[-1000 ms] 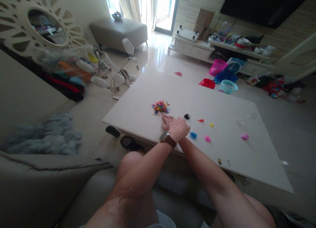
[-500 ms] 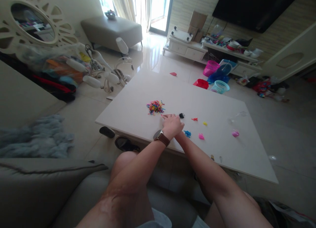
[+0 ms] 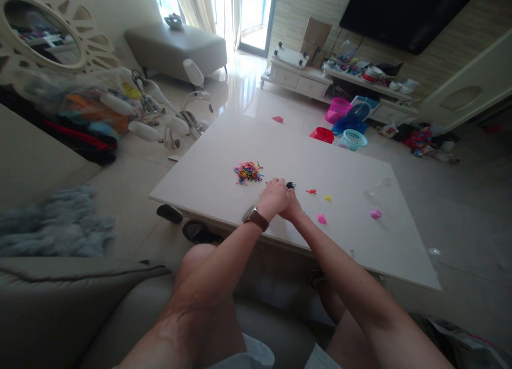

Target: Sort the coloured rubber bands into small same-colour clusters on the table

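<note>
My left hand (image 3: 273,196), with a watch (image 3: 256,217) on its wrist, is over the white table (image 3: 208,171) with its fingers curled down. A tiny red bit shows by its fingertips; what it holds is too small to make out. My right hand (image 3: 293,206) is pressed close against it, its fingers mostly hidden. Beyond the hands lies a little black bunch of loops (image 3: 290,185). To the left is a mixed heap of small colourful band-like pieces (image 3: 248,172). On the right are small red (image 3: 311,191), yellow (image 3: 327,198) and pink bunches (image 3: 322,218).
A pink object (image 3: 375,213) and clear plastic bits lie toward the table's right end. Past the far edge stand a red bin (image 3: 322,135), a light-blue basket (image 3: 352,139) and a pink basket (image 3: 338,109). A white lamp fixture (image 3: 176,125) is on the floor at left.
My right hand has moved up beside my left and now covers most of the blue bunch. My left fingers have drawn in from pointing toward the mixed heap. The view has shifted slightly.
</note>
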The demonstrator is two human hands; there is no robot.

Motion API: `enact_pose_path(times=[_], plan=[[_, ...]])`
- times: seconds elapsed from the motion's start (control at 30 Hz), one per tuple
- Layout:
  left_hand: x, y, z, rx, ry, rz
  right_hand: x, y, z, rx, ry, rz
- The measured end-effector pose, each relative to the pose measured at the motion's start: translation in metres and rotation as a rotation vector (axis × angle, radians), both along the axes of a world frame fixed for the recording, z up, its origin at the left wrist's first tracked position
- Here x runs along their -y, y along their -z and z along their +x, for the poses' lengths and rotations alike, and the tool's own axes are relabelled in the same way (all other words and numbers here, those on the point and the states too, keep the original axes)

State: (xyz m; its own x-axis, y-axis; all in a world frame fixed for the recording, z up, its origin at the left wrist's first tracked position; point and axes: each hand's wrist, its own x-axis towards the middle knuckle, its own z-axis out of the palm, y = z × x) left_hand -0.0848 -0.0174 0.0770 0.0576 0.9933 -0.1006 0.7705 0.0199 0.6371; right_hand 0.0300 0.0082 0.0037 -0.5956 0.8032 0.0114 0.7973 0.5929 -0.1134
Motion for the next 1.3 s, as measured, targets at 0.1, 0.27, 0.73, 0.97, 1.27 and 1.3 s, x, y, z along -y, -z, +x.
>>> enact_pose_path(times=[0.1, 0.27, 0.73, 0.97, 1.27, 1.3], plan=[[-0.011, 0.005, -0.02, 0.024, -0.057, 0.021, 0.009, -0.019, 0.011, -0.151, 0.021, 0.03], [-0.022, 0.013, -0.035, 0.226, -0.063, 0.006, 0.028, -0.045, 0.032, -0.366, -0.001, 0.03], [-0.017, 0.006, -0.008, 0.443, -0.012, -0.037, 0.043, -0.047, 0.065, -0.501, 0.011, -0.023], [-0.019, 0.01, -0.011, 0.268, -0.068, 0.001, 0.027, -0.024, 0.093, -0.435, 0.126, -0.042], [-0.02, 0.012, -0.009, 0.253, -0.037, -0.029, -0.028, 0.035, 0.144, -0.247, 0.512, -0.075], [-0.02, 0.013, -0.009, 0.256, -0.032, -0.031, -0.032, 0.038, 0.145, -0.24, 0.531, -0.08]])
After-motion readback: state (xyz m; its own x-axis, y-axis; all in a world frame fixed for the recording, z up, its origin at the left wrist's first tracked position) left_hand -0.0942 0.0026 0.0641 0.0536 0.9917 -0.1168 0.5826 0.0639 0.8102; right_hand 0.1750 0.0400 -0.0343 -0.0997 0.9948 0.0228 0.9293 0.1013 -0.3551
